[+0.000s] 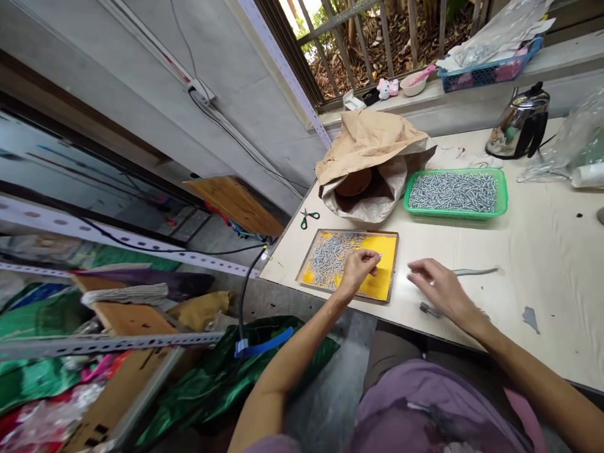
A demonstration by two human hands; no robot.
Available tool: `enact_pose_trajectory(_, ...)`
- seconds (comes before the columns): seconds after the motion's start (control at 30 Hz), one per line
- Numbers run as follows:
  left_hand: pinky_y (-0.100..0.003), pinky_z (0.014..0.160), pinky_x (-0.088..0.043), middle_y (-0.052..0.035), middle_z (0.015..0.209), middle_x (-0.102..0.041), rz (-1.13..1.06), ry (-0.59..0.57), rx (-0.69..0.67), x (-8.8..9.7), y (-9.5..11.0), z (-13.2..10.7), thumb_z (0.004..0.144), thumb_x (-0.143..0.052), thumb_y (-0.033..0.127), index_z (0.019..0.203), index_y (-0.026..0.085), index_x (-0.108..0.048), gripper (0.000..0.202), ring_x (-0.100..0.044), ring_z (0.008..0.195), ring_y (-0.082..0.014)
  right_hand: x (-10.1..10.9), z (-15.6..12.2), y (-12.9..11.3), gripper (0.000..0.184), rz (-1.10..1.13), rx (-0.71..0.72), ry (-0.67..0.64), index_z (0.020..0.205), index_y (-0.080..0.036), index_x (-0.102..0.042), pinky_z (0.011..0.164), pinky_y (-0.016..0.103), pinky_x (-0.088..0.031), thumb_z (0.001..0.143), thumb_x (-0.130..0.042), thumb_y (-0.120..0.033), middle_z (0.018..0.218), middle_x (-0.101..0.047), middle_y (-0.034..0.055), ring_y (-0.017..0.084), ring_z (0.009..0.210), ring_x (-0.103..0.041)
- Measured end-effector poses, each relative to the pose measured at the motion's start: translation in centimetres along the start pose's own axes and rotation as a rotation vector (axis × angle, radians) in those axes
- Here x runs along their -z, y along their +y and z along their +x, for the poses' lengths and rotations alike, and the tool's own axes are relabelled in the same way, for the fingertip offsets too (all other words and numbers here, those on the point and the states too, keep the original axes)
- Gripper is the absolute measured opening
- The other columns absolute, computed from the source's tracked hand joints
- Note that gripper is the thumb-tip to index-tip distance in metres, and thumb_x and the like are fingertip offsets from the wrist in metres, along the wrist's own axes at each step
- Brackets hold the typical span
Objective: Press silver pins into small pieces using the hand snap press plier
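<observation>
My left hand [359,267] hovers over a yellow tray [384,255] that holds a heap of small silver metal pieces [330,255]. Its fingers are pinched together on one small silver piece. My right hand [436,286] rests on the pale table [542,251] just right of the tray, fingers curled, beside a small grey tool [427,309] lying under the palm. I cannot make out whether the right hand grips anything. A thin grey strip [474,272] lies just beyond it.
A green basket [501,204] full of silver pieces stands farther back, beside a brown paper bag [372,157]. Scissors [309,217] lie at the table's left corner. A steel kettle [519,126] and plastic bags stand at the back right. Clutter and metal racks fill the floor left.
</observation>
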State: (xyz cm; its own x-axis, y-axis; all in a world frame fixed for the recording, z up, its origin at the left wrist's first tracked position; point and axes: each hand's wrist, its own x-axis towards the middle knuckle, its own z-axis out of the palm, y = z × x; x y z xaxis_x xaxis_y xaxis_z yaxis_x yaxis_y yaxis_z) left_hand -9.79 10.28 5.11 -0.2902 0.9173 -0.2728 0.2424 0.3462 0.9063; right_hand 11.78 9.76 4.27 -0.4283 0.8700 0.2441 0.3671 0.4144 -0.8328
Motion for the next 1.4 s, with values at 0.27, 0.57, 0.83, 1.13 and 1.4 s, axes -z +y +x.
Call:
enact_pose_trajectory(0.27, -0.017, 0.053, -0.049, 0.0037, 0.061, -0.062, -0.109, 0.077, -0.032, -0.2, -0.2, -4.1, 0.074, -0.074, 0.025, 0.077, 0.013, -0.064, 0.016, -0.060, 0.050, -0.0069, -5.8, 5.0, -1.5, 0.027, 0.282, -0.071, -0.011, 0.076, -0.021, -0.055, 0.067, 0.029, -0.050, 0.089, -0.055, -0.045, 0.077, -0.068, 0.0025, 0.016, 0.070, -0.063)
enact_pose_trajectory(0.57, -0.018, 0.054, -0.054, 0.0025, 0.062, -0.062, -0.445, -0.133, 0.332, 2.9, -1.3, -3.0, 0.070, -0.082, 0.017, 0.083, 0.009, -0.065, 0.022, -0.058, 0.049, -0.0050, -7.3, 5.5, -0.8, 0.016, 0.164, 0.061, -0.152, 0.090, -0.020, -0.066, 0.074, 0.029, -0.052, 0.091, -0.051, -0.021, 0.089, -0.073, 0.0038, 0.016, 0.080, -0.068)
enact_pose_trajectory(0.83, -0.019, 0.051, -0.055, 0.0038, 0.064, -0.061, -0.358, -0.003, 0.226, 3.3, -1.5, -4.4, 0.073, -0.076, 0.014, 0.082, 0.011, -0.062, 0.017, -0.057, 0.048, -0.0053, -4.8, 5.5, -1.0, 0.027, -0.249, 0.276, -0.083, 0.107, -0.020, -0.069, 0.092, 0.040, -0.049, 0.096, -0.045, -0.025, 0.111, -0.068, 0.0110, 0.023, 0.106, -0.061)
enact_pose_trajectory(1.13, -0.015, 0.034, -0.034, 0.0075, 0.047, -0.051, -0.153, -0.381, 0.314, -3.9, -1.1, -6.0, 0.077, -0.068, 0.017, 0.077, 0.012, -0.058, 0.011, -0.046, 0.035, -0.0054, 3.6, -6.4, 2.0, 0.032, -0.590, 0.053, -0.100, 0.107, -0.019, -0.066, 0.071, 0.031, -0.049, 0.100, -0.037, -0.029, 0.088, -0.062, 0.0077, 0.019, 0.079, -0.061)
enact_pose_trajectory(1.4, -0.014, 0.034, -0.021, 0.0095, 0.038, -0.043, 0.102, -0.490, 0.404, -8.1, -1.7, -3.9, 0.078, -0.066, 0.016, 0.065, 0.013, -0.058, 0.015, -0.035, 0.030, -0.0023, 3.6, -10.6, 5.0, 0.026, -0.647, -0.081, -0.070, 0.105, -0.020, -0.065, 0.063, 0.029, -0.044, 0.097, -0.040, -0.020, 0.090, -0.059, 0.0071, 0.017, 0.076, -0.057)
